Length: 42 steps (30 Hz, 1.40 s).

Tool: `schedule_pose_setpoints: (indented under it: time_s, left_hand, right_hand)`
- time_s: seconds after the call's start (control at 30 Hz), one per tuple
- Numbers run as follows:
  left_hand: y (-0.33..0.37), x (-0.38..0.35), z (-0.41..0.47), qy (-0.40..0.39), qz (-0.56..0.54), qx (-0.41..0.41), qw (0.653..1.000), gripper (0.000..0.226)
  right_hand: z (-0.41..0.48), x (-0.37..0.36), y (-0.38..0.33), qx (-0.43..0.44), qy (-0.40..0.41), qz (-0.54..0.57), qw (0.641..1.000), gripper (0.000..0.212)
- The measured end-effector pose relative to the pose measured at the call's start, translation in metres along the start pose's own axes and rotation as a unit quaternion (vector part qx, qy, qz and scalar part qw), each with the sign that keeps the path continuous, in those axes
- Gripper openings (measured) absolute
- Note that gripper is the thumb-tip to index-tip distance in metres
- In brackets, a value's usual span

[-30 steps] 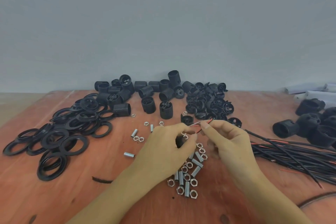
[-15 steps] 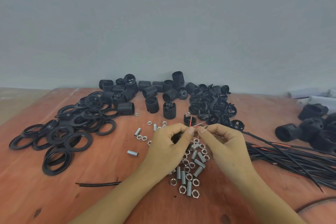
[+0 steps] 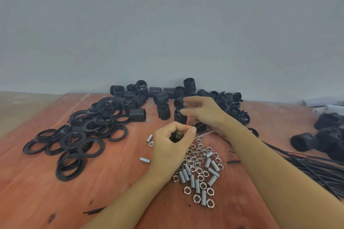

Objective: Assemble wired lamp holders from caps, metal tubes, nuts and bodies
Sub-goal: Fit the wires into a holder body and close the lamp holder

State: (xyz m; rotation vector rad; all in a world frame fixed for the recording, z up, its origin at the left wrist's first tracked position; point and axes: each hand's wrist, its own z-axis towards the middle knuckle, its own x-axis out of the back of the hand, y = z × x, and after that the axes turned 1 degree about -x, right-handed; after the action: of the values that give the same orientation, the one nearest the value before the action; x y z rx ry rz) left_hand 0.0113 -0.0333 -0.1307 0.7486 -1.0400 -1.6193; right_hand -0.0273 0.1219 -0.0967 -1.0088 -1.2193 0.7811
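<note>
While most stock lies loose on the reddish wooden surface (image 3: 55, 201), I'd call this early going. I count twenty-odd flat black plastic rings (image 3: 74, 145), roughly twenty threaded black plastic bodies (image 3: 160, 96), one black wire bundle (image 3: 307, 165), and at least three black wired holders (image 3: 305, 141) far right. The left hand (image 3: 171, 150) clenches a small black cap (image 3: 175, 139), with a red wire (image 3: 187, 125) poking up. The right hand (image 3: 204, 111) hovers over the bodies, fingers loose and empty. About fifteen silver metal tubes (image 3: 191, 180) and thirty-odd silver hex nuts (image 3: 197, 163) wait.

Black part (image 3: 175, 138) mostly inside left grip (image 3: 172, 148)

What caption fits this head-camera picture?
Left hand pinches a red wire while the right hand hovers open beside black lamp bodies.
</note>
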Motion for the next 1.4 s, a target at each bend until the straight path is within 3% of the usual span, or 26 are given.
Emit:
schedule_pose_setpoints:
  time_s: [0.1, 0.17, 0.23, 0.37, 0.47, 0.67, 1.0, 1.17, 1.23, 1.33, 1.4]
  left_hand:
    - [0.000, 0.001, 0.003, 0.012, 0.001, -0.005, 1.000, 0.022]
    - [-0.001, 0.002, 0.002, 0.007, 0.004, -0.010, 1.000, 0.022]
    - [-0.002, 0.002, 0.002, 0.003, 0.002, -0.015, 1.000, 0.022]
    - [-0.001, 0.001, 0.001, 0.003, 0.001, -0.025, 1.000, 0.013]
    - [-0.001, 0.000, -0.002, 0.016, 0.003, -0.040, 0.999, 0.015]
    - [0.006, -0.003, -0.007, 0.008, 0.044, -0.067, 0.997, 0.007]
    - [0.020, -0.006, -0.012, -0.028, 0.125, -0.153, 0.980, 0.007]
    - [0.024, -0.006, -0.013, -0.035, 0.141, -0.178, 0.973, 0.008]
    - [0.026, -0.006, -0.013, -0.034, 0.143, -0.185, 0.972, 0.010]
    - [0.027, -0.006, -0.014, -0.030, 0.137, -0.188, 0.972, 0.011]
    - [0.028, -0.006, -0.015, -0.034, 0.131, -0.191, 0.972, 0.011]
  right_hand:
    - [0.006, -0.002, 0.007, 0.028, 0.019, -0.084, 0.996, 0.062]
    - [0.003, -0.006, 0.011, 0.044, 0.011, -0.193, 0.980, 0.059]
    - [-0.002, -0.006, 0.012, 0.080, 0.051, -0.224, 0.970, 0.051]
    - [-0.032, 0.010, 0.011, 0.159, 0.147, -0.102, 0.971, 0.041]
    - [-0.066, 0.027, 0.013, 0.163, 0.139, 0.021, 0.977, 0.039]
    - [-0.118, 0.033, 0.024, 0.164, 0.120, 0.057, 0.977, 0.043]
    - [-0.131, 0.021, 0.031, 0.178, 0.077, 0.094, 0.977, 0.048]
    - [-0.133, 0.020, 0.031, 0.160, 0.072, 0.171, 0.970, 0.035]
    - [-0.132, 0.019, 0.029, 0.126, 0.052, 0.248, 0.959, 0.031]
    - [-0.134, 0.018, 0.024, 0.058, 0.007, 0.404, 0.913, 0.033]
    - [-0.136, 0.018, 0.022, 0.040, -0.005, 0.448, 0.893, 0.029]
